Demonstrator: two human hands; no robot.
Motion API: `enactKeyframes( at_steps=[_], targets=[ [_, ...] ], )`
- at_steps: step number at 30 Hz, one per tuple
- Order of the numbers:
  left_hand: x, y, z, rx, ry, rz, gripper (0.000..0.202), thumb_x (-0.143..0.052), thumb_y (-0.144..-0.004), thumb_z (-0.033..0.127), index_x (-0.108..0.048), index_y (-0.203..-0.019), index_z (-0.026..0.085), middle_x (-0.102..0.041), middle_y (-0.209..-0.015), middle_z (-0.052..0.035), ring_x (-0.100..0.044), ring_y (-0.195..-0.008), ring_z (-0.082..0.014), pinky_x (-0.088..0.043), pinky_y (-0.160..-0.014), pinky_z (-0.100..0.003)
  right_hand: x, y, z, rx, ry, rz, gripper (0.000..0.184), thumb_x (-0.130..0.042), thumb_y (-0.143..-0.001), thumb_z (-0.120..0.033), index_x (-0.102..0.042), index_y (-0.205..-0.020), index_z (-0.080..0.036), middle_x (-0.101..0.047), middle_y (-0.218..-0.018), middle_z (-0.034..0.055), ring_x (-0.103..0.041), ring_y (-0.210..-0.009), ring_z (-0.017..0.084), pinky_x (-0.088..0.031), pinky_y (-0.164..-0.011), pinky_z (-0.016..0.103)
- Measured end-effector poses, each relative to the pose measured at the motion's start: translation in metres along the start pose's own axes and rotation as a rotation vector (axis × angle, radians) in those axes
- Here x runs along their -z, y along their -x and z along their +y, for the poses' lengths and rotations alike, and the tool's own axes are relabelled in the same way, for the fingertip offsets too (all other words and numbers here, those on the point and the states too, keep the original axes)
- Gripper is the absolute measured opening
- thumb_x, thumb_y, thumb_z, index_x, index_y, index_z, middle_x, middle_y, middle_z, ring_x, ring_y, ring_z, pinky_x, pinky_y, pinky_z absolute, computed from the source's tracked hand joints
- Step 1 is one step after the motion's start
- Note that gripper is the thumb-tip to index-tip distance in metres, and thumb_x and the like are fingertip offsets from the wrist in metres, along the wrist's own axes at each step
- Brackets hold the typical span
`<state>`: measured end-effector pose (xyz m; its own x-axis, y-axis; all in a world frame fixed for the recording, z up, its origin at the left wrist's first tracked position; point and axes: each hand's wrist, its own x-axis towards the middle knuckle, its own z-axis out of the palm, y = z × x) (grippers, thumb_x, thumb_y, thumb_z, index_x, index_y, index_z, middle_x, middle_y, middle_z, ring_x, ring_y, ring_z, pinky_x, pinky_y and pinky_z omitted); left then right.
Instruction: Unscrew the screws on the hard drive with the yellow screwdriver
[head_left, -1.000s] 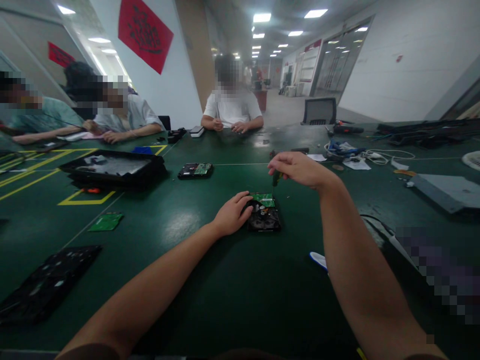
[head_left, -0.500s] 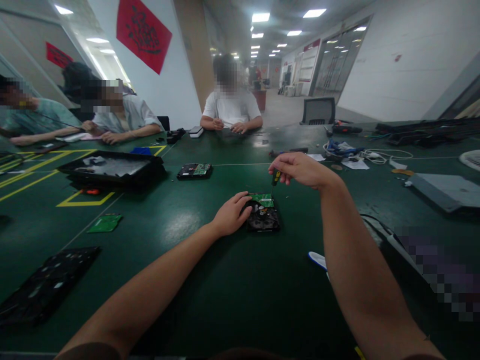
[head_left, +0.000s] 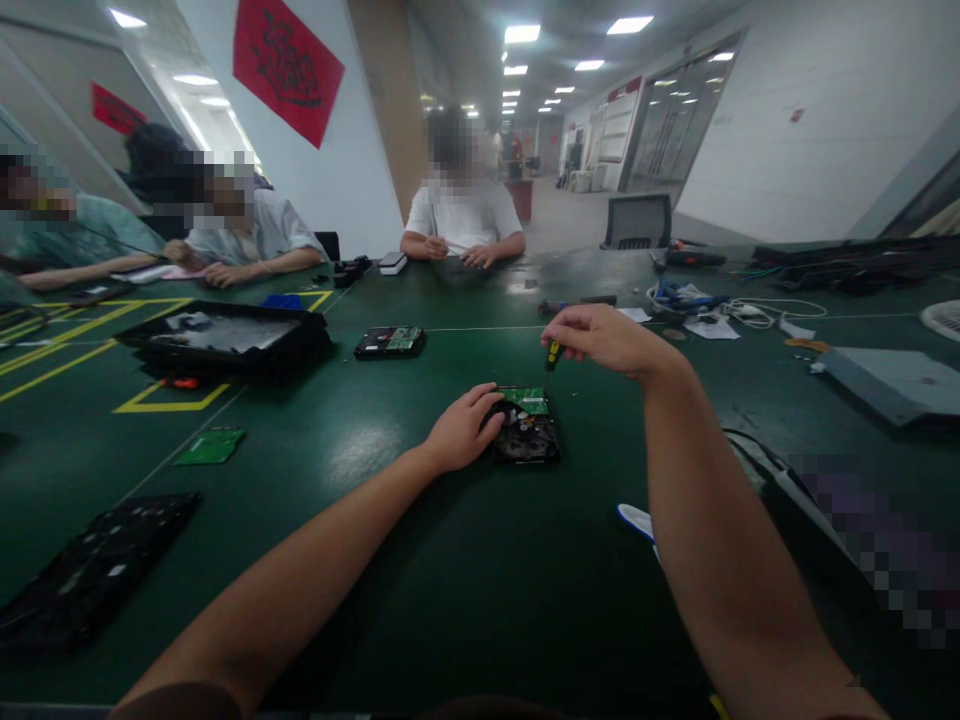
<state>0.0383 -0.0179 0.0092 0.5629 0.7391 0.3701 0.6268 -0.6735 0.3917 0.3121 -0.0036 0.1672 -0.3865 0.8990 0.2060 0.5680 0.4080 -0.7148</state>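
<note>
A black hard drive (head_left: 526, 440) with a green circuit board (head_left: 528, 400) on its far part lies flat on the table in front of me. My left hand (head_left: 469, 428) grips its left side, fingers at the far corner and thumb nearer. In my right hand (head_left: 589, 335) is a screwdriver (head_left: 553, 356) with a yellow and black handle, pinched from above. Its shaft points down, and the tip is at the board's far right corner. Whether the tip sits in a screw is too small to tell.
On the green table (head_left: 420, 600) another hard drive (head_left: 390, 342) lies further off. A black tray (head_left: 225, 335) stands left, near a loose green board (head_left: 211, 446) and a black panel (head_left: 97, 570). Cables (head_left: 686, 298) and a grey metal box (head_left: 892, 385) lie right. A person (head_left: 463, 220) sits opposite.
My right hand and the screwdriver have shifted very slightly to the right. My left hand and the hard drive stay in place.
</note>
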Motion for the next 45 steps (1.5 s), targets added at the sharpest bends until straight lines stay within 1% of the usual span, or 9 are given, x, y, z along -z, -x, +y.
enactKeyframes(
  at_steps=[9,16,23,26,30,33,35,41,45],
  targets=[
    [-0.001,0.0,-0.002,-0.002,-0.005,0.01,0.045,-0.047,-0.106,0.041,-0.056,-0.145,0.02,-0.051,-0.155,-0.0143,-0.052,-0.142,-0.0303,-0.044,-0.12,-0.049,-0.001,0.001,-0.004,0.01,-0.005,-0.022,0.026,-0.067,-0.094,-0.043,-0.076,-0.096,-0.019,-0.073,-0.082,0.0051,-0.061,-0.064,0.014,-0.049,-0.059,0.029],
    [-0.001,0.0,-0.002,-0.013,0.002,0.014,0.045,-0.047,-0.106,0.04,-0.056,-0.145,0.02,-0.052,-0.154,-0.0148,-0.052,-0.142,-0.0302,-0.044,-0.119,-0.049,0.0,0.003,-0.007,0.033,-0.046,-0.038,0.023,-0.06,-0.099,-0.038,-0.075,-0.102,-0.021,-0.077,-0.106,0.0064,-0.054,-0.059,0.011,-0.046,-0.056,0.027],
    [-0.001,0.0,-0.002,-0.007,-0.003,0.012,0.045,-0.047,-0.106,0.04,-0.056,-0.145,0.02,-0.052,-0.155,-0.0146,-0.052,-0.142,-0.0302,-0.043,-0.12,-0.049,-0.004,0.0,0.002,-0.02,-0.127,-0.046,0.025,-0.055,-0.104,-0.038,-0.071,-0.105,-0.018,-0.073,-0.084,0.0073,-0.063,-0.065,0.016,-0.051,-0.058,0.028],
    [-0.002,0.0,-0.002,-0.007,-0.001,0.015,0.045,-0.047,-0.106,0.04,-0.057,-0.144,0.019,-0.052,-0.154,-0.0151,-0.052,-0.142,-0.0302,-0.044,-0.12,-0.048,-0.004,0.002,-0.002,-0.001,-0.111,-0.06,0.024,-0.058,-0.102,-0.038,-0.071,-0.107,-0.018,-0.071,-0.083,0.0058,-0.062,-0.065,0.014,-0.049,-0.058,0.026],
    [-0.001,0.0,-0.001,-0.008,0.0,0.014,0.046,-0.046,-0.107,0.04,-0.056,-0.145,0.017,-0.051,-0.155,-0.0157,-0.052,-0.142,-0.0304,-0.043,-0.12,-0.048,-0.005,0.003,-0.007,0.014,-0.01,0.013,0.023,-0.068,-0.094,-0.041,-0.073,-0.094,-0.018,-0.071,-0.081,0.0043,-0.059,-0.066,0.014,-0.044,-0.056,0.026],
    [0.0,0.0,-0.001,-0.01,0.0,0.012,0.045,-0.046,-0.107,0.04,-0.055,-0.146,0.018,-0.051,-0.155,-0.0153,-0.051,-0.142,-0.0303,-0.043,-0.121,-0.048,-0.006,0.001,-0.007,-0.021,0.025,0.045,0.018,-0.07,-0.091,-0.036,-0.071,-0.086,-0.018,-0.07,-0.075,0.0042,-0.06,-0.065,0.015,-0.045,-0.056,0.027],
    [0.0,0.0,-0.001,-0.008,0.003,0.009,0.045,-0.046,-0.107,0.039,-0.055,-0.146,0.018,-0.051,-0.155,-0.0151,-0.051,-0.142,-0.0302,-0.043,-0.121,-0.048,-0.008,0.0,-0.007,-0.039,0.034,0.036,0.016,-0.069,-0.091,-0.033,-0.07,-0.085,-0.018,-0.072,-0.077,0.005,-0.061,-0.062,0.014,-0.046,-0.055,0.027],
    [-0.002,0.0,-0.003,-0.007,0.012,0.011,0.045,-0.046,-0.107,0.04,-0.055,-0.145,0.018,-0.05,-0.155,-0.0153,-0.051,-0.143,-0.03,-0.043,-0.121,-0.048,-0.013,-0.001,-0.007,-0.011,-0.077,-0.034,0.025,-0.055,-0.102,-0.038,-0.072,-0.098,-0.019,-0.077,-0.105,0.0086,-0.06,-0.057,0.011,-0.047,-0.05,0.027],
    [-0.003,0.0,-0.003,-0.005,0.003,0.011,0.046,-0.046,-0.107,0.041,-0.056,-0.145,0.016,-0.051,-0.154,-0.0164,-0.051,-0.143,-0.0305,-0.042,-0.121,-0.048,-0.013,0.0,-0.005,-0.039,-0.152,-0.067,0.03,-0.053,-0.105,-0.041,-0.071,-0.099,-0.018,-0.075,-0.092,0.0096,-0.065,-0.062,0.015,-0.052,-0.055,0.029]
  ],
)
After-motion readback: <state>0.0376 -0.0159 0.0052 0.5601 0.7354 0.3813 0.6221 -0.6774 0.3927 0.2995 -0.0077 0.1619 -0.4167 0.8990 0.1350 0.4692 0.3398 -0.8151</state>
